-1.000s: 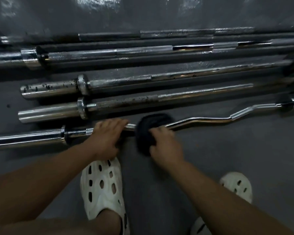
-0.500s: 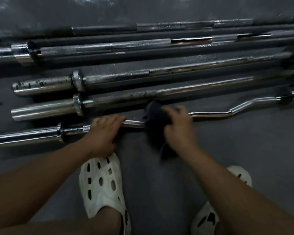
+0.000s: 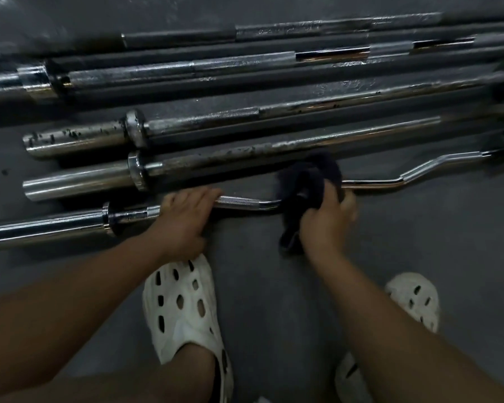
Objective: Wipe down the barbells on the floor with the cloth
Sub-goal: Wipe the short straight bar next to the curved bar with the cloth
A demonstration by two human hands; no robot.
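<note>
Several steel barbells lie side by side on the dark floor. Nearest to me is a chrome curl bar (image 3: 376,184) with a wavy shaft. My left hand (image 3: 184,221) rests over its shaft close to the left collar, fingers curled across the bar. My right hand (image 3: 325,223) grips a dark cloth (image 3: 306,181) wrapped around the bar's middle section. A corner of the cloth hangs onto the floor below my hand. Just behind lies a straight barbell (image 3: 216,159) with rust spots.
Another pitted barbell (image 3: 79,139) and further bars (image 3: 245,65) fill the floor up to the far wall. My feet in white perforated clogs (image 3: 181,309) stand just behind the curl bar, the right clog (image 3: 413,298) partly hidden by my arm.
My right hand has slid the cloth rightward along the curl bar, from beside my left hand to the bar's middle. The left hand has stayed on the shaft.
</note>
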